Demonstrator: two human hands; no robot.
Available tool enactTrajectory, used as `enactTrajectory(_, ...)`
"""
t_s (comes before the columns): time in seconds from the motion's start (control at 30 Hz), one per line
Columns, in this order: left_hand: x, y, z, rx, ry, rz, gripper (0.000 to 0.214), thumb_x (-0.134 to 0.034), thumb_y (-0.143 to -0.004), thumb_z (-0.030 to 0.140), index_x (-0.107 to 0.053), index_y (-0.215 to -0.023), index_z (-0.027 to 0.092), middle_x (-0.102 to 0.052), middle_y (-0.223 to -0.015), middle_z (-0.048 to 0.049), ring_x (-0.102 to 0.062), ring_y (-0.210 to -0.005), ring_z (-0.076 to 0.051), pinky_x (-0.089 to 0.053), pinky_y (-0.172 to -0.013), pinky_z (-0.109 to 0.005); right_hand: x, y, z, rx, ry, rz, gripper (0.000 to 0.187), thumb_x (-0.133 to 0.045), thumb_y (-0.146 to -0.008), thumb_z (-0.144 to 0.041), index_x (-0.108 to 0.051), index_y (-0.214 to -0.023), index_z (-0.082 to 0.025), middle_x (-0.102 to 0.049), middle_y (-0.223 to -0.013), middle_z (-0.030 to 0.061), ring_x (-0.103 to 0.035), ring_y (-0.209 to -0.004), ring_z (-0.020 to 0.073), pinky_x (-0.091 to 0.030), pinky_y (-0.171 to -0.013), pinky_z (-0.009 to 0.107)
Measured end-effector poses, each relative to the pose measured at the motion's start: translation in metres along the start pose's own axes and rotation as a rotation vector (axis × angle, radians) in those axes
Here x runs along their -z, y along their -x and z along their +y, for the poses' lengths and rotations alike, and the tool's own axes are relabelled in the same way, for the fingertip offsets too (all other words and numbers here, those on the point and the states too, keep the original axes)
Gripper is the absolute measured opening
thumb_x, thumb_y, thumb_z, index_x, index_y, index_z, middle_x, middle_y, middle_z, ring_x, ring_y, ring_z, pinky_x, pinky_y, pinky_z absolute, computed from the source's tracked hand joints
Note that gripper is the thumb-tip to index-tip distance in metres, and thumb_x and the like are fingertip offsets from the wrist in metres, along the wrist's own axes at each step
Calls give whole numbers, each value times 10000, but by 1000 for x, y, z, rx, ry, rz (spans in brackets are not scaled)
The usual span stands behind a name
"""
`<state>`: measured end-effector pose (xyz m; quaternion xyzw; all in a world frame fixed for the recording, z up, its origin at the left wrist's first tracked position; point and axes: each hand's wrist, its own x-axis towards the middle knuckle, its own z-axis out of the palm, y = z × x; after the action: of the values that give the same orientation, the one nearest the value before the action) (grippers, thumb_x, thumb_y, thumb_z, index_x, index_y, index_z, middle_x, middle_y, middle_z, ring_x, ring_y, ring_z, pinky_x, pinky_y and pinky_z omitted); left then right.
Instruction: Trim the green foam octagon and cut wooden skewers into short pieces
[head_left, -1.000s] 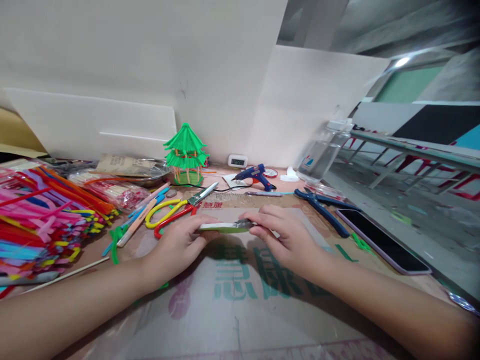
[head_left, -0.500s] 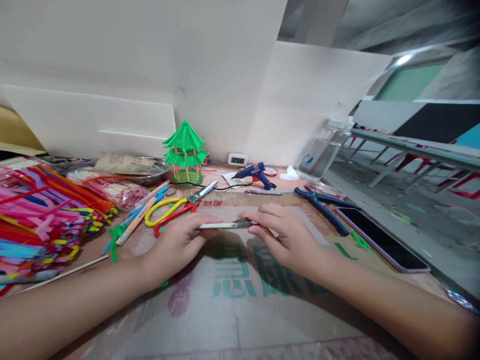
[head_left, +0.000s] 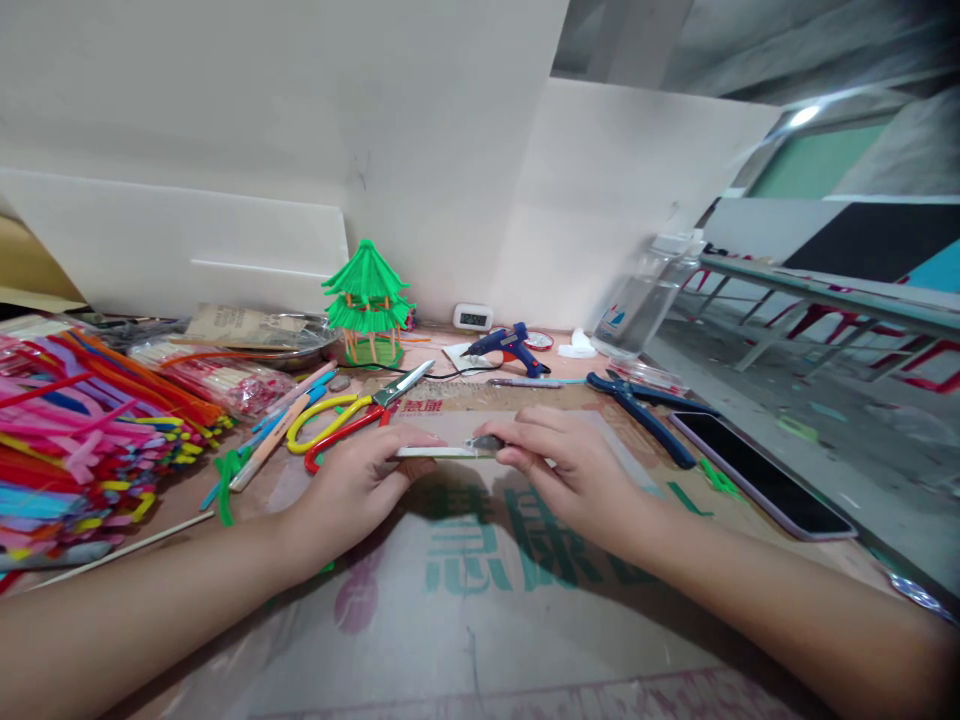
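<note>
Holds a thin flat white strip (head_left: 439, 452) level at the centre of the frame, just above a brown cardboard sheet printed with green characters (head_left: 480, 600) on the counter (head_left: 180, 490). Looks light and fairly stiff (foam board or card, hard to tell edge-on), and likely to dent or crease under a hard squeeze. Best taken gently by the short ends or along the long edges.

Pinches the strip's left end with the left hand (head_left: 352, 490), thumb on top, fingers curled beneath and pressed together, forearm coming in from the lower left. Pinches a small grey metal piece (head_left: 484, 442) against the strip's right end with the right hand (head_left: 577, 480), fingers bunched close, knuckles up, wrist low, forearm running off to the lower right.

Nearby, apart from both hands: red-and-yellow-handled scissors (head_left: 352, 415) just beyond the left hand, with blue-handled pliers (head_left: 645, 420) and a dark smartphone (head_left: 757, 470) to the right.
</note>
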<state>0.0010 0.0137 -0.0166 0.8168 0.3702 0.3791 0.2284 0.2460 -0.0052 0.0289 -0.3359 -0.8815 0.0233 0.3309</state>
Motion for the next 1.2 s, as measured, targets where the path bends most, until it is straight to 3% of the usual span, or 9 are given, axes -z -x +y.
enactTrajectory(0.13, -1, -3, 3, 100, 85, -2, 203, -548, -881, 264, -655, -1039, 197, -710, -1022, -38, -656, -932, -213, -536, -836, -333, -15, 5, 8, -315, -274, 182, 216, -523, -906, -319, -562, -1083, -201, -588, -802, 12, -549, -689, 142, -453, -615, 261)
enactTrajectory(0.3, -2, -7, 5, 167, 209, 11, 250, -579, -876, 321, -609, -1100, 215, -699, -1020, -12, -659, -895, -182, -547, -765, -268, -28, 7, 13, -590, -527, 81, 269, -626, -792, -348, -576, -997, -180, -412, -614, -69, -419, -522, 96, -366, -490, 213)
enactTrajectory(0.4, -3, -7, 7, 167, 190, -13, 261, -591, -871, 336, -605, -1105, 221, -692, -1034, -13, -654, -911, -185, -544, -779, -272, -29, 7, 11, -527, -482, 22, 170, -613, -802, -340, -601, -844, -176, -475, -639, -39, -432, -563, 100, -358, -522, 219)
enactTrajectory(0.5, -1, -5, 8, 152, 161, -38, 277, -581, -880, 366, -606, -1117, 224, -687, -1053, -24, -649, -949, -198, -544, -800, -280, -29, 8, 10, -438, -442, -37, 236, -560, -855, -374, -539, -723, -179, -447, -620, -39, -408, -560, 100, -333, -519, 218)
enactTrajectory(0.67, 3, -1, 11, 99, 247, 44, 486, -561, -897, 336, -416, -1352, 245, -656, -1136, -58, -654, -944, -177, -558, -743, -250, -27, 12, 13, -364, -387, -58, 302, -417, -943, -404, -478, -736, -192, -436, -638, -36, -420, -589, 110, -341, -547, 224)
enactTrajectory(0.73, 5, 0, 11, 21, 174, 75, 487, -563, -898, 301, -425, -1362, 248, -638, -1195, -63, -633, -1010, -179, -538, -830, -270, -27, 13, 14, -351, -358, -71, 301, -415, -947, -402, -470, -737, -195, -429, -635, -38, -414, -588, 110, -330, -546, 225)
enactTrajectory(0.87, 5, 0, 12, -15, 69, 44, 343, -544, -907, 297, -570, -1244, 237, -633, -1239, -44, -588, -1110, -194, -478, -951, -299, -28, 14, 16, -339, -318, -79, 282, -414, -953, -391, -489, -765, -194, -466, -657, -29, -440, -614, 115, -341, -575, 232)
enactTrajectory(1.03, 5, -4, 14, 120, 48, -8, 237, -567, -879, 384, -674, -951, 186, -704, -901, -20, -631, -814, -174, -502, -740, -255, -28, 14, 14, -365, -326, -62, 251, -438, -943, -386, -517, -807, -191, -512, -686, -18, -471, -633, 124, -362, -594, 240)
enactTrajectory(1.2, 5, -5, 12, 128, 70, -81, 378, -441, -930, 418, -553, -671, 166, -528, -643, 17, -503, -624, -128, -393, -568, -216, -28, 12, 13, -414, -425, -16, 304, -424, -948, -438, -524, -804, -190, -481, -691, -23, -445, -635, 118, -360, -595, 237)
